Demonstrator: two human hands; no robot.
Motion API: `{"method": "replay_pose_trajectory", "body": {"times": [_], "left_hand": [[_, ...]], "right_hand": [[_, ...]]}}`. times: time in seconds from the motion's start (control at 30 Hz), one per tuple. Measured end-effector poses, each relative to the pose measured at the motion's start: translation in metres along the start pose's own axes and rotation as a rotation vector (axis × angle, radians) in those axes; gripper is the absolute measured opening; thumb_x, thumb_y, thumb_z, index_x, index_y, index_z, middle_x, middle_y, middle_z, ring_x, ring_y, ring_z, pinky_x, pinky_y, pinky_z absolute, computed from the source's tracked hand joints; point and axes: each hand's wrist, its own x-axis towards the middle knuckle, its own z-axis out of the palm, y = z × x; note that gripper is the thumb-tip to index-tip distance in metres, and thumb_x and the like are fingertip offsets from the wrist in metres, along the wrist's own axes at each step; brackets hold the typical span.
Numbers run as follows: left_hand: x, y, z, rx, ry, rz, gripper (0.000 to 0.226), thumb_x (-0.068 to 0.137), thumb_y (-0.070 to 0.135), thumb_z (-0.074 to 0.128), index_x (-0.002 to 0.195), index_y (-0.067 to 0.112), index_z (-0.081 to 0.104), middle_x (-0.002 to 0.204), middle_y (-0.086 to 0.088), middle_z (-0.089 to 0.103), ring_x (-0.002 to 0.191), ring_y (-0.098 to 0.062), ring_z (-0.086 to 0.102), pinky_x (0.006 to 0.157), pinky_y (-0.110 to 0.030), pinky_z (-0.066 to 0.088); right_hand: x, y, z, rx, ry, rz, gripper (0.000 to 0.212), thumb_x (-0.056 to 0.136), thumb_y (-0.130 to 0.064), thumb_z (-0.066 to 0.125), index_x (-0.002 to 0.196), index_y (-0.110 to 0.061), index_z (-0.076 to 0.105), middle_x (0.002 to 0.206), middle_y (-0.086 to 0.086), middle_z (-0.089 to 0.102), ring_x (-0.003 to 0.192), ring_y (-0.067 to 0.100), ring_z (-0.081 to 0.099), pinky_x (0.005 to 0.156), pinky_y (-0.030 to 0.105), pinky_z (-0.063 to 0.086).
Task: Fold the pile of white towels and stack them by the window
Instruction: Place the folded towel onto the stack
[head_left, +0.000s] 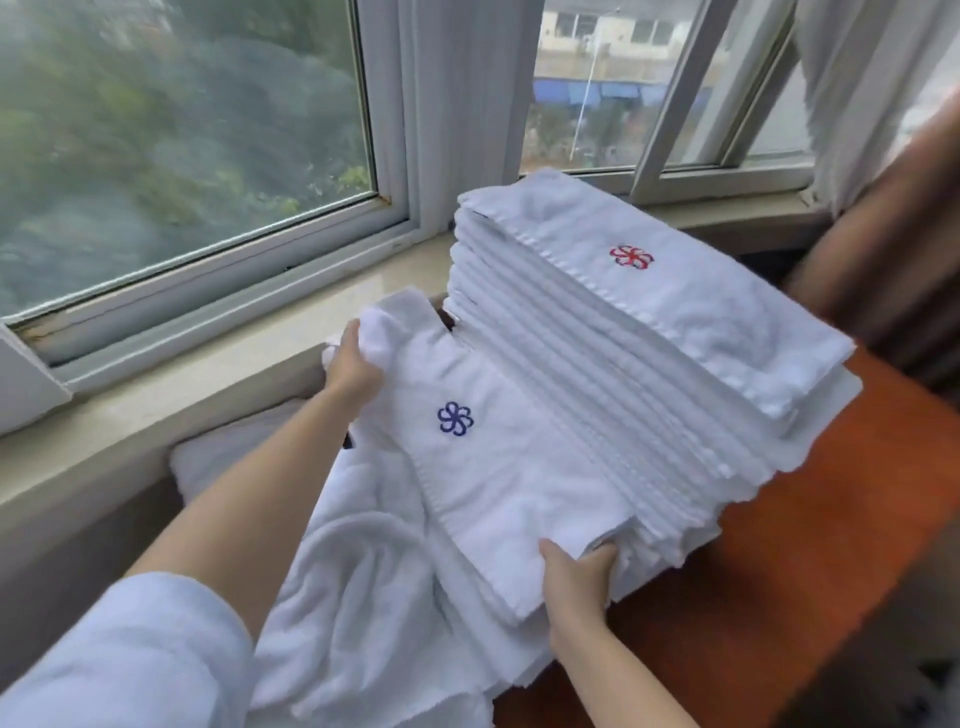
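Folded towel (498, 467) gripped between both — left hand (350, 364), right hand (574, 571).

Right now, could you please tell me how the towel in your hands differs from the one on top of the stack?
The held towel bears a blue flower emblem; the top towel bears a red one. The held towel is gripped by the left hand and right hand, leaning against the side of the stack; the top towel lies flat and untouched. Both are white and folded.
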Motion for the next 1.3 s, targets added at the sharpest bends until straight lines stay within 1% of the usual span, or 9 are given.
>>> {"method": "replay_pose_trajectory", "body": {"times": [0.13, 0.3, 0.47, 0.63, 0.8, 0.97, 1.13, 1.23, 1.3], "left_hand": [[0.018, -0.006, -0.005, -0.089, 0.137, 0.096, 0.062, 0.086, -0.01, 0.044, 0.142, 0.017, 0.046, 0.142, -0.012, 0.047, 0.128, -0.029, 0.048, 0.095, -0.028, 0.043], [0.009, -0.038, -0.006, 0.211, -0.018, -0.037, 0.08, 0.084, 0.002, 0.065, 0.153, 0.014, 0.025, 0.154, -0.009, 0.034, 0.138, -0.027, 0.037, 0.106, -0.033, 0.035], [-0.021, -0.028, 0.002, 0.207, 0.014, -0.04, 0.095, 0.082, 0.01, 0.072, 0.156, 0.02, 0.013, 0.156, -0.012, 0.022, 0.134, -0.031, 0.039, 0.083, -0.04, 0.049], [-0.065, -0.032, -0.006, 0.357, -0.137, 0.035, 0.089, 0.083, 0.03, 0.073, 0.153, 0.015, 0.019, 0.144, -0.017, 0.043, 0.124, -0.032, 0.05, 0.092, -0.033, 0.041], [-0.135, -0.05, -0.034, 0.782, -0.401, 0.013, 0.083, 0.075, 0.024, 0.081, 0.145, 0.011, 0.038, 0.145, -0.009, 0.046, 0.131, -0.025, 0.045, 0.1, -0.027, 0.038], [-0.182, -0.054, -0.06, 0.621, -0.296, 0.052, 0.038, 0.074, -0.001, 0.064, 0.111, 0.007, 0.062, 0.099, -0.006, 0.061, 0.093, -0.023, 0.058, 0.07, -0.027, 0.046], [-0.218, -0.01, -0.122, 0.044, -0.406, -0.005, 0.036, 0.056, -0.005, 0.059, 0.091, 0.005, 0.064, 0.078, -0.01, 0.064, 0.075, -0.022, 0.064, 0.064, -0.034, 0.056], [-0.235, 0.009, -0.135, -0.305, -0.473, 0.039, 0.05, 0.056, -0.004, 0.056, 0.101, 0.014, 0.063, 0.086, -0.006, 0.069, 0.079, -0.02, 0.068, 0.067, -0.032, 0.058], [-0.239, 0.006, -0.134, -0.411, -0.499, 0.067, 0.05, 0.062, -0.002, 0.056, 0.108, 0.017, 0.062, 0.092, -0.007, 0.069, 0.082, -0.02, 0.068, 0.069, -0.032, 0.058]], "right_hand": [[-0.008, 0.01, -0.01, 0.009, 0.089, -0.193, 0.05, 0.092, 0.001, 0.053, 0.137, -0.014, 0.037, 0.121, 0.0, 0.054, 0.107, 0.018, 0.052, 0.09, 0.029, 0.037], [-0.012, 0.041, -0.018, -0.135, 0.048, -0.014, 0.035, 0.093, -0.008, 0.056, 0.122, -0.012, 0.037, 0.124, 0.013, 0.056, 0.102, 0.028, 0.054, 0.086, 0.034, 0.042], [-0.009, 0.035, -0.018, -0.276, 0.091, -0.045, 0.081, 0.085, -0.017, 0.069, 0.148, -0.011, 0.018, 0.143, 0.015, 0.039, 0.124, 0.035, 0.046, 0.099, 0.041, 0.042], [-0.025, 0.038, -0.014, -0.702, 0.232, -0.526, 0.089, 0.074, -0.016, 0.077, 0.149, -0.019, 0.03, 0.151, 0.011, 0.021, 0.133, 0.03, 0.021, 0.111, 0.047, 0.023], [-0.028, 0.04, -0.009, -0.783, 0.153, -0.927, 0.065, 0.063, 0.002, 0.076, 0.122, -0.014, 0.057, 0.141, 0.015, 0.035, 0.127, 0.033, 0.028, 0.1, 0.06, 0.034], [-0.042, 0.039, -0.006, -0.76, -0.372, -0.907, 0.035, 0.083, -0.004, 0.061, 0.116, -0.013, 0.062, 0.133, 0.004, 0.048, 0.126, 0.025, 0.042, 0.102, 0.036, 0.039], [-0.069, 0.016, 0.012, -0.611, -0.98, -0.655, 0.098, 0.073, -0.039, 0.081, 0.15, -0.031, 0.022, 0.144, -0.02, 0.017, 0.129, -0.004, 0.024, 0.109, 0.026, 0.028], [-0.091, 0.004, 0.026, -0.344, -1.117, -0.452, 0.105, 0.049, -0.038, 0.094, 0.139, -0.027, 0.042, 0.136, -0.004, 0.053, 0.121, 0.007, 0.054, 0.099, 0.036, 0.049], [-0.097, -0.01, 0.024, -0.242, -1.156, -0.3, 0.07, 0.061, -0.023, 0.089, 0.123, -0.017, 0.058, 0.116, 0.003, 0.069, 0.104, 0.012, 0.066, 0.088, 0.029, 0.055]]}}
